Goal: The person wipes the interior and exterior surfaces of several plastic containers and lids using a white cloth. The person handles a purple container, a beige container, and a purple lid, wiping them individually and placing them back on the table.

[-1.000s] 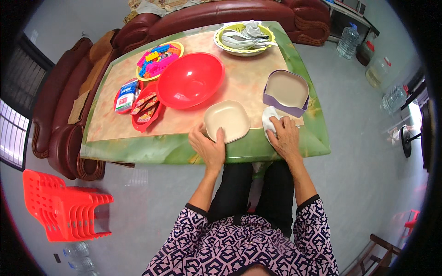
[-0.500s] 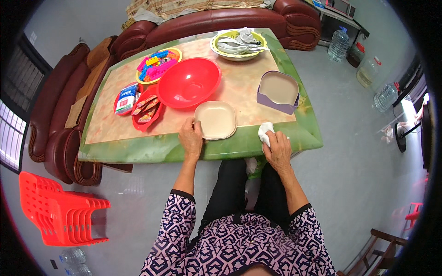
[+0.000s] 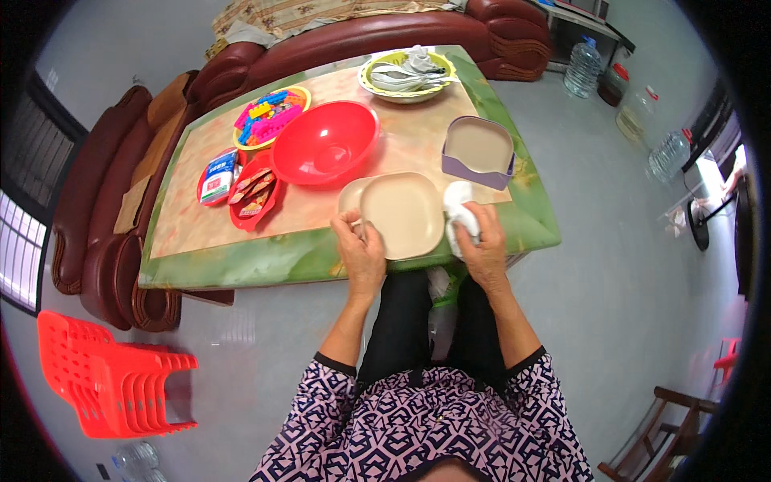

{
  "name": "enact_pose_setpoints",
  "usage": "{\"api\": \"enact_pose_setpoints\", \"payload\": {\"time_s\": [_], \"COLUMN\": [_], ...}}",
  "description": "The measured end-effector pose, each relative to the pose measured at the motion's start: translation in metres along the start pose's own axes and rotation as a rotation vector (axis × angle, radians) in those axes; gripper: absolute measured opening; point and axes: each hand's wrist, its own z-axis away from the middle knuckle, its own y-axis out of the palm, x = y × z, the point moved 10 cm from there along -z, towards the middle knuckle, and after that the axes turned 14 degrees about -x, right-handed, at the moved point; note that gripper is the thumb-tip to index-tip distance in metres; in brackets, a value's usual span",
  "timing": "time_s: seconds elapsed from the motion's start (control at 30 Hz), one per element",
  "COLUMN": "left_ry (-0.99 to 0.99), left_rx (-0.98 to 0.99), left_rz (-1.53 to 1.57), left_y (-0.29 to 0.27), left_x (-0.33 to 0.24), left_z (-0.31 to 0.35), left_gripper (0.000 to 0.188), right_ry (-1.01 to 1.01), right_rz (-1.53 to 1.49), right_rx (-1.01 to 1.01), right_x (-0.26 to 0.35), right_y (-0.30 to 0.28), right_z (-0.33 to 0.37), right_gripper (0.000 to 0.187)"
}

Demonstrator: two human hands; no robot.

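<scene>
Our left hand (image 3: 360, 247), thumb and fingers drawn together, grips the left rim of a beige plate (image 3: 405, 215) close to the near edge of the worktop (image 3: 265, 265). Our right hand (image 3: 482, 241), curled around a bunched white cloth (image 3: 459, 207), is just beside the plate's right edge. From behind the plate's left side pokes another plate (image 3: 348, 198). Beyond the plate we see a red bowl (image 3: 325, 145) to the left and a purple container (image 3: 474, 173) to the right, with open room between them. Left of the plate, we have bare green border.
</scene>
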Motion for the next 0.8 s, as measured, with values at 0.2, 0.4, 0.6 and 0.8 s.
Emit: {"api": "enact_pose_setpoints", "payload": {"time_s": [0.2,0.4,0.6,0.8], "left_ry": [-0.177,-0.359,-0.399,-0.428], "left_rx": [0.246,0.485,0.601,0.589], "left_rz": [0.222,0.117,0.211,0.146], "left_y": [0.078,0.122,0.135,0.134], "left_x": [0.020,0.034,0.053,0.057], "left_z": [0.067,0.082,0.087,0.086], "left_gripper": [0.034,0.029,0.029,0.031], "right_ry": [-0.218,-0.144,-0.202,-0.324], "right_rz": [0.449,0.835,0.564,0.411], "right_rx": [0.111,0.208,0.225,0.320], "right_x": [-0.024,-0.067,-0.056,-0.041], "right_y": [0.006,-0.002,0.030,0.059], "right_z": [0.022,0.017,0.005,0.012], "right_gripper": [0.035,0.026,0.021,0.025]}}
